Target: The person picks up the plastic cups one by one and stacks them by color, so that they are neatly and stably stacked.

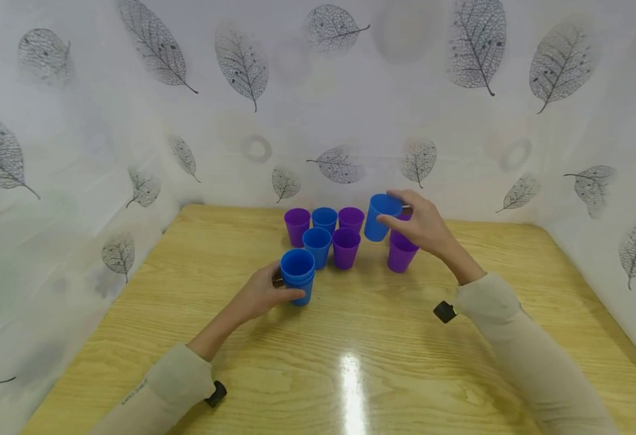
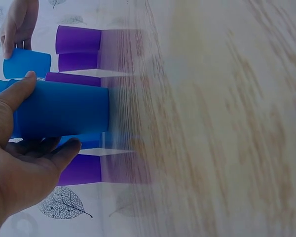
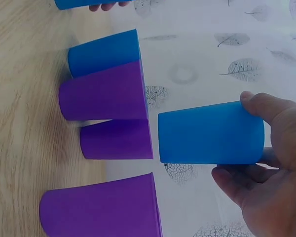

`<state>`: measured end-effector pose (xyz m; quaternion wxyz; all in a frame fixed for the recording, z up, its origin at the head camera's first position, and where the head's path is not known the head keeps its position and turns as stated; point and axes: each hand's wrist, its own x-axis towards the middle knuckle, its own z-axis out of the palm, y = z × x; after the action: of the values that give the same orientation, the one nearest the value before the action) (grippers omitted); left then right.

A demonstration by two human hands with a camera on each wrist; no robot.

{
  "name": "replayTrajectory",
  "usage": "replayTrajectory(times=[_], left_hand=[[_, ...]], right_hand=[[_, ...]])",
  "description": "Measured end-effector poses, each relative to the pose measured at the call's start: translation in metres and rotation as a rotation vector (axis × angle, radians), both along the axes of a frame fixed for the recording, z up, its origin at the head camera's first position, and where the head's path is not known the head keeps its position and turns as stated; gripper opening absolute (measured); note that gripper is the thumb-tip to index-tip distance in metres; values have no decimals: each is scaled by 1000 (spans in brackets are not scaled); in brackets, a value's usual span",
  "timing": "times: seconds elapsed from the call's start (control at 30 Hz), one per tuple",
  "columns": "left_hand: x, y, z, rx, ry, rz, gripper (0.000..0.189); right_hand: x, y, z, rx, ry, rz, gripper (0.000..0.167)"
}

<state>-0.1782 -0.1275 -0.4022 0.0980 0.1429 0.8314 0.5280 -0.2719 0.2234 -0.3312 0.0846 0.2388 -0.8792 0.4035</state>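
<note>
My left hand (image 1: pixel 263 293) grips a short stack of nested blue cups (image 1: pixel 299 284) from its left side, thumb across the front. The stack stands upright at the front of the cup group. In the left wrist view, the stack (image 2: pixel 64 109) lies between thumb and fingers. My right hand (image 1: pixel 421 223) holds a single blue cup (image 1: pixel 376 220) near its rim, raised and slightly tilted. The right wrist view shows this cup (image 3: pixel 209 133) off the table, between thumb and fingers. Just below it, a purple cup (image 1: pixel 401 255) stands with another purple cup (image 1: pixel 404 215) partly hidden behind.
Between the hands, a blue cup (image 1: pixel 316 249) and a purple cup (image 1: pixel 346 249) stand side by side. Behind them are a purple cup (image 1: pixel 297 228), a blue cup (image 1: pixel 324 219) and another purple cup (image 1: pixel 351 219). Leaf-patterned cloth (image 1: pixel 350 109) surrounds the wooden table (image 1: pixel 274 374).
</note>
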Motion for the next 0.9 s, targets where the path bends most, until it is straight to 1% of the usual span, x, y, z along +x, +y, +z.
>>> replayTrajectory(times=[0.17,0.33,0.43,0.5,0.63,0.9], left_hand=[[1,-1,1,-6,15,-1,68],[2,-2,2,26,17,-23,68],[1,-1,1,42,21,-29,68],[1,-1,1,44,23,-28,67],[1,-1,1,31,23,-27,65],[1,1,3,-13,19,-14,62]], right_hand=[[11,-3,2,-25,1,38,64],[20,-7,3,-53,-22,82,61],[25,-10,4,-44,-33,94,61],[29,-12,5,-28,-24,100,61],[33,-19,6,-5,-4,117,62],[39,-31,6,-35,17,160,60]])
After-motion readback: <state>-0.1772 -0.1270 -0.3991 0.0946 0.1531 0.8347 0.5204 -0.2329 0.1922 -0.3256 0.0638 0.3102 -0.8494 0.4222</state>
